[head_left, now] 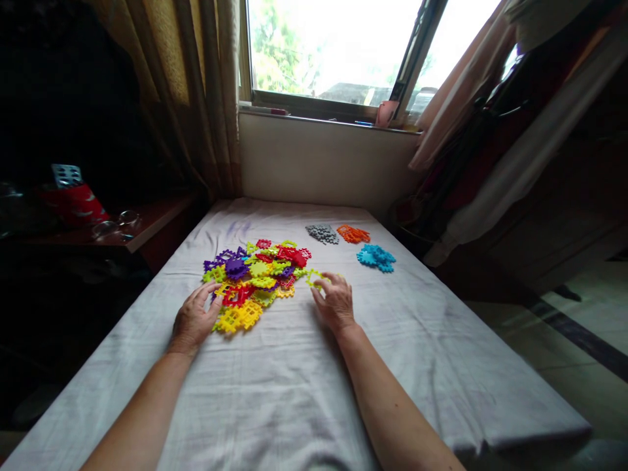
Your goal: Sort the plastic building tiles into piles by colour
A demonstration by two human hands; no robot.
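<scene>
A mixed pile of toothed plastic building pieces (260, 269) in red, yellow, lime green and purple lies on the cloth. At its near left edge is my left hand (195, 315), fingers curved but apart, beside yellow and red pieces; whether the fingertips touch them I cannot make out. My right hand (335, 302), just right of the pile, pinches a lime-green toothed piece (314, 277) between thumb and fingers. Beyond it lie separate heaps of the same kind: grey pieces (322, 233), orange pieces (353, 233) and blue pieces (375, 258).
A pale cloth (265, 405) covers the table, which meets the wall under a window. On the left, a dark side table (167, 221) carries glasses (118, 226) and a red container (73, 204). Clothes (490, 176) hang at the right.
</scene>
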